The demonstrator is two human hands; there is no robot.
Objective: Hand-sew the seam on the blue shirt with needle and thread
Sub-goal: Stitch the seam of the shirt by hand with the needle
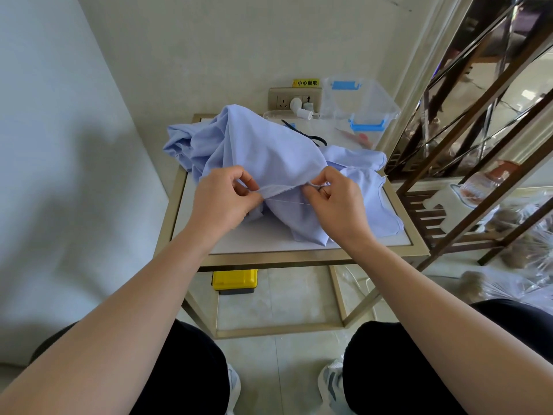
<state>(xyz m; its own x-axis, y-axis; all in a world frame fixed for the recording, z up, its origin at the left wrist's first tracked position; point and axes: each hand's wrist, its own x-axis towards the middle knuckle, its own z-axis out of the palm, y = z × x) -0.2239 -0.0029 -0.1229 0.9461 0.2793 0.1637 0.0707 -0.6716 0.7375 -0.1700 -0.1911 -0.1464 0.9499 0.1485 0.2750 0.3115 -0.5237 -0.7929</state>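
Knees in dark trousers and white trainers (330, 381) at the bottom edge, bare forearms reaching up from both lower corners toward mid-frame. Just above centre, left hand (227, 194) knuckles up, thumb and curled forefinger pinching a ridge of the blue shirt (269, 145). Right hand (332, 199) likewise curled, fingertips nipping the same ridge at its other end, wrist bent slightly inward. Between the two, a folded edge of cloth pulled taut, and just beneath it a pale thread (284, 201) drawn in a nearly straight line from one hand to the other. Needle too small to make out; probably tucked in the right-hand pinch, though not to be told for sure. Judged from this: sewing under way, thread seemingly through the fabric and tensioned, no finished run of stitches legible, no knot or trimmed end in sight. Most of the seam, plus tying off and cutting, likely left to do. Rest of the shirt heaped in folds over the middle of a small brass-framed table (299, 259), one part spilling toward its right rim. Under the tabletop, on the floor, a yellow case (235, 281). Farther back on the table, black scissors (318, 140) half hidden behind the cloth, then a clear plastic box (362, 103) with blue clasps toward the upper right. Behind, on the wall, a socket plate (294, 98) with a white plug in it and a yellow warning label (305, 82) above.
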